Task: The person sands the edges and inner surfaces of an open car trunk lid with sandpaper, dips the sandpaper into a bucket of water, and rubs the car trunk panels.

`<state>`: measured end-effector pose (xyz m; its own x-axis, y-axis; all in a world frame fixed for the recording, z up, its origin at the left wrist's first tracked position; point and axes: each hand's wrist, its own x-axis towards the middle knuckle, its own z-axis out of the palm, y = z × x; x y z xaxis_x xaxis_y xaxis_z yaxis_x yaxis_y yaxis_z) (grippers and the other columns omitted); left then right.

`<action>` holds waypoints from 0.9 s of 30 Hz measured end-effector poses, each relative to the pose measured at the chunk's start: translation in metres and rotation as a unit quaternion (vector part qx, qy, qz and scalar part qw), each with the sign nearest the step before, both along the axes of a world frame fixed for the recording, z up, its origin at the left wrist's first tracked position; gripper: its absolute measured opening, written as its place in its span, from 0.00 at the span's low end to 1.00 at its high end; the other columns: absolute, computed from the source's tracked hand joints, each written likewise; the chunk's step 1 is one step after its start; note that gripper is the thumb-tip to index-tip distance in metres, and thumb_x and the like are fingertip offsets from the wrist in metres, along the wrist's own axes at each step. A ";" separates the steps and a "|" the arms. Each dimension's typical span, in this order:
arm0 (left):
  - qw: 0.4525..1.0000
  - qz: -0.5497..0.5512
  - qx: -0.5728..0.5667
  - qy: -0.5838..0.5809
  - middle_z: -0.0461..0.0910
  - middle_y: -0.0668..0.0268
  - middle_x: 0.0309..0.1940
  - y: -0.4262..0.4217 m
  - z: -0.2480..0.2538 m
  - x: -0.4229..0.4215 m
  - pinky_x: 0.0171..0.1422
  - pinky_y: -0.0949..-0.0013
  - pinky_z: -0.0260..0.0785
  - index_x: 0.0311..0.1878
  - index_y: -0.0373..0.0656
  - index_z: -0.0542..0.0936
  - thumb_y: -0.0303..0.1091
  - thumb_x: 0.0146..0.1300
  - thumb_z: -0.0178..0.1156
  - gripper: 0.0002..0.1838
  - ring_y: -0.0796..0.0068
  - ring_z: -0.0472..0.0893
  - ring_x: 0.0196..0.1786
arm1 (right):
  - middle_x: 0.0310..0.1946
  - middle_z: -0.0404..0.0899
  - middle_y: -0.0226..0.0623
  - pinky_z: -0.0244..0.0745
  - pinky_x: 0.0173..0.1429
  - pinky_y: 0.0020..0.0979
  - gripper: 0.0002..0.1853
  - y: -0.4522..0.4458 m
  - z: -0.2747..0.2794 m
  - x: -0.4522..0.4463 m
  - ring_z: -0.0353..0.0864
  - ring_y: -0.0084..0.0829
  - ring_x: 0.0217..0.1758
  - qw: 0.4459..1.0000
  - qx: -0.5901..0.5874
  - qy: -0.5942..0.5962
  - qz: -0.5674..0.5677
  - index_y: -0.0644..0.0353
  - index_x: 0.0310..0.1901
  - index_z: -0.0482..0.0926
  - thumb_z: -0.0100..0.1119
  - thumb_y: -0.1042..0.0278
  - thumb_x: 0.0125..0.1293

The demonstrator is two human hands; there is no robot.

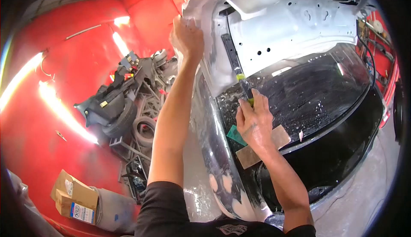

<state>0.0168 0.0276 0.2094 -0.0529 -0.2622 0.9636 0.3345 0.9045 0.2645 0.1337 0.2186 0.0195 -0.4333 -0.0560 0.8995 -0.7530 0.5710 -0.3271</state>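
My left hand [188, 38] is raised high, its fingers curled at the left edge of a white raised car lid [282, 40]; the fingertips are partly hidden. Lower and to the right, my right hand [256, 123] has its fingers closed around the lower end of a long black bar-shaped tool with lime-green bands [231, 53]. That tool slants up towards the lid's inner face. Beneath my right hand lie a green plastic spreader [235, 135] and a flat brown board [247, 156], partly covered by the hand. Both rest on the car by the dark, white-speckled glass [308, 93].
Car parts and tyres [143, 130] are piled left of the car against a red wall [85, 151]. An open cardboard box [70, 194] sits by a grey drum [115, 209] at lower left. Lit tube lights [64, 113] hang along the wall. Red shelving [387, 78] stands right.
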 end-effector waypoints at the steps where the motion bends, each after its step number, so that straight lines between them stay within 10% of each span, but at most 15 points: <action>1: 1.000 0.000 0.001 -0.002 0.77 0.48 0.24 -0.006 -0.013 -0.002 0.39 0.41 0.66 0.32 0.39 0.73 0.30 0.63 0.66 0.11 0.37 0.79 0.32 | 0.57 0.77 0.65 0.84 0.52 0.48 0.14 0.001 0.001 0.000 0.80 0.60 0.53 1.000 0.004 -0.001 -0.001 0.70 0.47 0.86 0.66 0.76 0.59; 6: 1.000 -0.008 0.005 -0.013 0.75 0.51 0.21 -0.027 -0.091 0.006 0.36 0.43 0.64 0.30 0.40 0.71 0.29 0.61 0.66 0.12 0.40 0.78 0.29 | 0.57 0.77 0.64 0.85 0.52 0.47 0.15 0.001 -0.004 0.003 0.81 0.58 0.52 1.000 0.003 0.011 0.004 0.69 0.48 0.87 0.67 0.76 0.59; 14: 1.000 -0.006 0.002 0.011 0.74 0.54 0.21 -0.013 -0.026 -0.004 0.35 0.50 0.65 0.30 0.39 0.71 0.31 0.65 0.66 0.13 0.49 0.76 0.26 | 0.57 0.77 0.65 0.85 0.52 0.46 0.15 0.000 -0.002 0.004 0.82 0.59 0.55 1.000 0.020 -0.003 -0.017 0.69 0.48 0.87 0.67 0.76 0.58; 17: 0.999 -0.022 -0.023 0.011 0.74 0.51 0.21 -0.026 -0.101 0.000 0.34 0.45 0.64 0.29 0.41 0.69 0.28 0.63 0.65 0.13 0.41 0.78 0.28 | 0.58 0.77 0.64 0.86 0.51 0.46 0.14 0.001 -0.001 0.005 0.82 0.58 0.54 0.999 0.026 0.010 -0.016 0.68 0.47 0.87 0.68 0.76 0.58; 27: 0.998 -0.039 -0.019 0.049 0.74 0.49 0.22 -0.026 -0.030 -0.017 0.35 0.45 0.65 0.29 0.42 0.70 0.30 0.63 0.68 0.14 0.41 0.79 0.30 | 0.60 0.76 0.63 0.87 0.49 0.46 0.13 -0.002 0.001 0.002 0.82 0.57 0.55 0.999 0.031 0.004 -0.026 0.67 0.46 0.88 0.68 0.75 0.58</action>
